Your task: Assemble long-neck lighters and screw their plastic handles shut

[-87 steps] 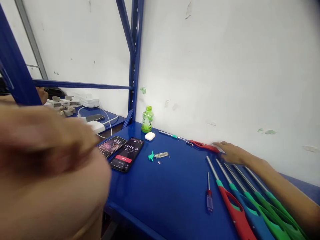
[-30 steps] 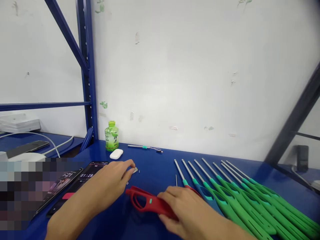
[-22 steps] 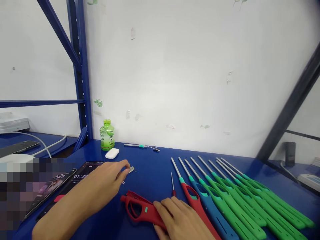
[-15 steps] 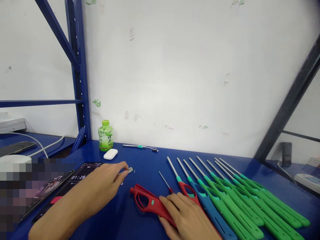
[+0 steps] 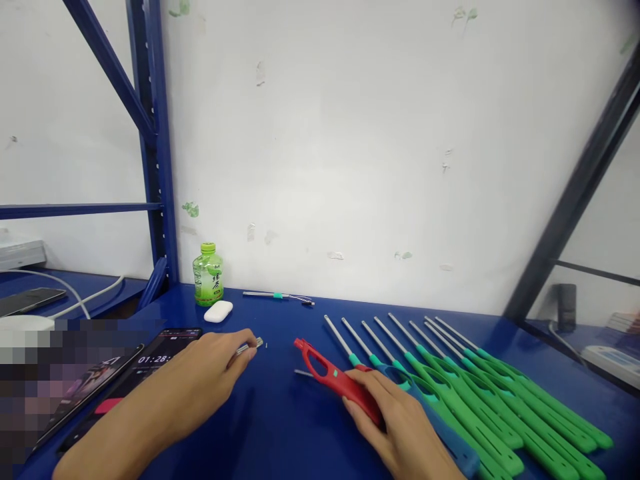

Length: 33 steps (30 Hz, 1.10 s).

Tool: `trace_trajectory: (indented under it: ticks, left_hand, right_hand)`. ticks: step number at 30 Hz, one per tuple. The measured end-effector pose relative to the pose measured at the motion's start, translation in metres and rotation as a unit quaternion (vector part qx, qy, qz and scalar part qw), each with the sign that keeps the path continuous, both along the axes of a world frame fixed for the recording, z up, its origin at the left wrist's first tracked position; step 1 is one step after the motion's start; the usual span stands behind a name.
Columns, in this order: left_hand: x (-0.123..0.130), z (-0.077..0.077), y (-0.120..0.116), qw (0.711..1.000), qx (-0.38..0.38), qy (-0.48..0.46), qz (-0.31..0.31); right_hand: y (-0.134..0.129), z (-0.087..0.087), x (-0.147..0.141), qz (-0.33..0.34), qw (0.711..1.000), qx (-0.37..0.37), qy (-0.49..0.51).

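Note:
My left hand (image 5: 220,363) is closed in a pinch around a slim silvery part with a clear end (image 5: 259,343), held low over the blue table. A tiny loose piece (image 5: 267,345) lies just beyond its tip. My right hand (image 5: 395,420) is wrapped round the handle of a red lighter casing (image 5: 340,383), which has a trigger loop and no metal tube at its front. Under the casing a thin metal shaft (image 5: 303,373) pokes out, the rest hidden. Beside that hand lie a blue stick lighter (image 5: 453,440) and several green stick lighters (image 5: 465,420). Another red one is mostly covered.
A green tea bottle (image 5: 208,275) and a white earbud case (image 5: 219,311) stand at the back left. Near the wall lies a metal lighter tube with wires (image 5: 277,295). Two phones (image 5: 155,360) lie by my left forearm. A blue rack post (image 5: 163,147) rises behind.
My right hand has moved the red casing up and to the right and turned it. The slim part shows more in my left hand, which has barely moved. The view has shifted slightly.

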<state>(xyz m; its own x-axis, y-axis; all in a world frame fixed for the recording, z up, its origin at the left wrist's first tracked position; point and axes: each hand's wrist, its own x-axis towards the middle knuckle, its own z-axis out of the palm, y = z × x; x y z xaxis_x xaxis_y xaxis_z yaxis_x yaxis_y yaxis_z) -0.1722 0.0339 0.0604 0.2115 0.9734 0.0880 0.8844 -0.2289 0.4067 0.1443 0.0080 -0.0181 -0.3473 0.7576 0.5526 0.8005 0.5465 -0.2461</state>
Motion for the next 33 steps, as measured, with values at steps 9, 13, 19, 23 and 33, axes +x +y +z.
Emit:
trace_trajectory:
  ticks: [9,13,19,23,33]
  left_hand:
    - [0.001,0.0,-0.001,1.0,0.001,-0.002,0.0]
    - [0.002,0.002,-0.002,1.0,0.005,-0.016,-0.009]
    - [0.003,0.002,-0.004,1.0,0.003,-0.029,-0.003]
    - [0.003,0.001,-0.004,1.0,-0.002,-0.023,-0.006]
    - [0.002,-0.009,-0.009,0.997,0.051,-0.037,-0.039]
  right_hand:
    - [0.006,0.001,0.015,-0.019,0.998,-0.041,0.034]
    - [0.013,0.001,0.026,-0.024,0.998,-0.056,0.025]
    - [0.019,0.004,0.042,-0.022,0.998,-0.059,0.01]
    - [0.018,0.004,0.042,-0.023,0.998,-0.061,-0.008]
    - [0.005,0.013,0.031,0.071,0.988,0.107,-0.083]
